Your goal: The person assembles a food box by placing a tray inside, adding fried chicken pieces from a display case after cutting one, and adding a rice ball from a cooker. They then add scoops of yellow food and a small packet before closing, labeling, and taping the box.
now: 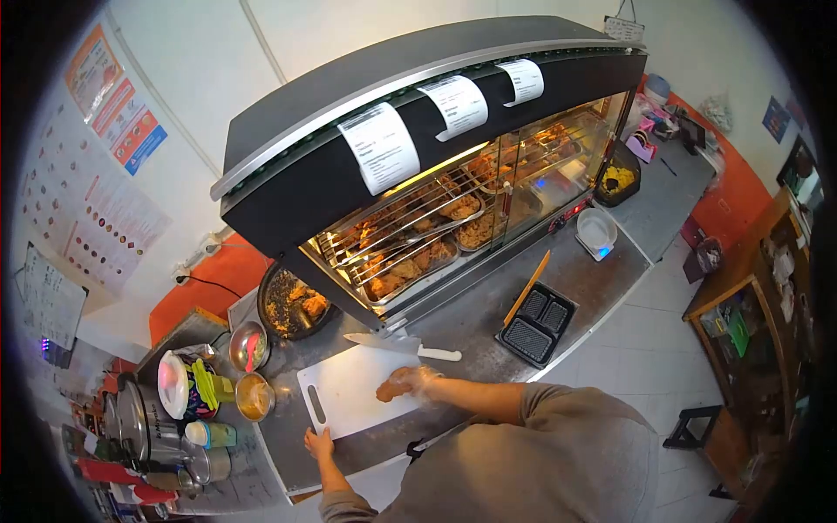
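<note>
My right hand wears a clear glove and is closed around a piece of fried chicken, pressing it onto the white board. The glove blurs the fingers, so I cannot make out exactly how they wrap it. My left hand lies open, palm down, at the board's near left corner, by its handle slot. My own shoulder and grey sleeve cover the near edge of the counter, and something dark by my elbow is too hidden to name.

One knife lies just beyond the board, white handle to the right. One black tray with three compartments sits further right, one orange stick leaning beside it. One white scale stands at the counter's far end.

The warmer holds trays of fried pieces behind glass; I can count about four trays, but the glare and racks hide the rest. Three paper tickets hang along its top rail, print too small to read.

To the left sit one dark pan of crumbs and two small steel bowls, one with sauce. The pots and bottles at the far left are cut off by the dark edge of the view.
</note>
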`<state>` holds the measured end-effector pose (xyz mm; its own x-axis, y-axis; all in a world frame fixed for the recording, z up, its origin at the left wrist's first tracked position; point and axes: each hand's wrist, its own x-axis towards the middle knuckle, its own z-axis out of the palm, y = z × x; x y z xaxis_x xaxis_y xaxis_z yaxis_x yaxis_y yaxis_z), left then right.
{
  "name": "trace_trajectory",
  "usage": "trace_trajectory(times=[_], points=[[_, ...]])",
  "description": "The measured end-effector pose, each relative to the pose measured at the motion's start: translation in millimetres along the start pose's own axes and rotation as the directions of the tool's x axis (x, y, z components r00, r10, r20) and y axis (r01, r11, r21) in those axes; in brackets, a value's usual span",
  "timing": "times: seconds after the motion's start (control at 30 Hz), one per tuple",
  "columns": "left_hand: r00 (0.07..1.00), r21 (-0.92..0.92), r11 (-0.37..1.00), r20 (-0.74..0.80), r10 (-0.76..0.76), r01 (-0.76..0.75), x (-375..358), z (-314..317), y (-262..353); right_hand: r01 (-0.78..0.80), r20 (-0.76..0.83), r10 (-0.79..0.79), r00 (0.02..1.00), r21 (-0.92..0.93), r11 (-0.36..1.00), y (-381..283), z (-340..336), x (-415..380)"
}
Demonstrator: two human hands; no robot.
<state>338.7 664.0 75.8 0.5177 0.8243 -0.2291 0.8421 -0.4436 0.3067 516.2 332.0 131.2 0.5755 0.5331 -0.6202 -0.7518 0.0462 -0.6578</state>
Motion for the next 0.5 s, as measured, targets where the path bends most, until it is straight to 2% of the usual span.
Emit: trace_trajectory(times=[0.03,0.07,0.13,0.17,0.23,0.27,0.3,0.33,0.37,0.43,0.47,0.5], points=[[0.999,-0.019,1.000,0.030,-0.021,0.022,12,-2,2,0.511,0.295,-0.421,0.858,-0.405,0.758,32,-18,42],[0.997,-0.039,0.998,0.063,-0.040,0.043,21,-1,7,0.512,0.282,-0.429,0.858,-0.412,0.754,33,-18,56],[0.997,0.009,1.000,0.082,-0.001,0.001,35,3,13,0.530,0.408,-0.337,0.848,-0.650,0.545,30,-10,71],[0.996,0.063,0.998,0.089,0.024,-0.030,40,2,19,0.525,0.396,-0.345,0.851,-0.657,0.541,28,-6,68],[0.995,0.095,0.994,0.088,0.044,-0.052,32,-10,38,0.506,0.302,-0.408,0.861,-0.574,0.644,25,7,52],[0.996,0.132,0.989,0.078,0.049,-0.059,30,-15,42,0.505,0.293,-0.414,0.862,-0.576,0.643,22,11,46],[0.995,0.131,0.989,0.082,0.059,-0.070,33,-15,42,0.272,0.101,-0.252,0.962,-0.366,0.890,22,12,45],[0.993,0.137,0.987,0.086,0.075,-0.087,37,-15,38,0.021,-0.033,-0.024,0.999,-0.074,0.997,20,12,42],[0.992,0.143,0.984,0.090,0.091,-0.103,39,-15,36,0.026,-0.041,-0.029,0.999,-0.071,0.997,25,6,44],[0.984,0.189,0.969,0.111,0.142,-0.161,39,-18,36,0.255,0.080,-0.244,0.967,-0.383,0.888,43,-16,51],[0.975,0.235,0.949,0.129,0.183,-0.209,38,-19,35,0.256,0.074,-0.247,0.966,-0.382,0.888,46,-19,48],[0.974,0.234,0.948,0.131,0.187,-0.214,36,-19,34,0.119,-0.026,-0.126,0.992,-0.174,0.977,38,-13,30]])
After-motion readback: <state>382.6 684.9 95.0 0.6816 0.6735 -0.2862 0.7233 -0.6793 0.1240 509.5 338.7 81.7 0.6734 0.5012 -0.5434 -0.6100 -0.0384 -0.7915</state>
